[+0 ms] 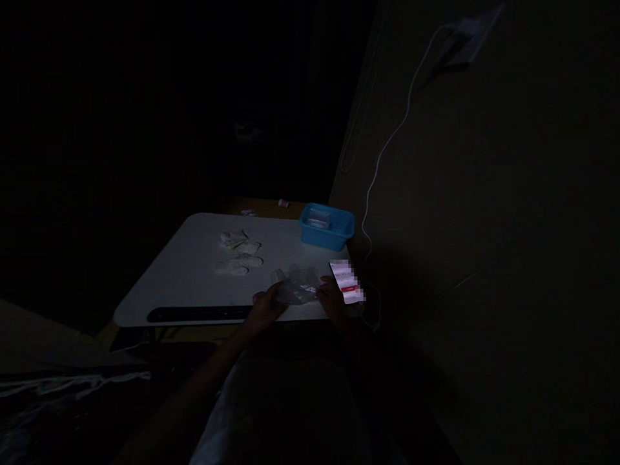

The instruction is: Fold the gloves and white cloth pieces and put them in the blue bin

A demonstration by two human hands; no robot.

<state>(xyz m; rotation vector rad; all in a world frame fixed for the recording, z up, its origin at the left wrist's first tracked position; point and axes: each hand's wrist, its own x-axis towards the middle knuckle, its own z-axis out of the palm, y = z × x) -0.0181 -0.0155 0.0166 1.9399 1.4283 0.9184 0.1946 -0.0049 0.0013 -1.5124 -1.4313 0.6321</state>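
Clear plastic sheet (298,287), crumpled, held just over or on the white table (165,278) near its front edge (too dim to tell which). Pinched at the left side by the left hand (268,305) and at the right side, apparently, by the right hand (332,300). Close to a lit phone (345,279) beside the right hand, nearer than a blue basket (323,240) with a clear container (318,219) inside, and right of two pale, glove-like items (237,263).

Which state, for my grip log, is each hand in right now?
Left hand: closed, holding the clear plastic at its left side.
Right hand: closed, holding its right side.
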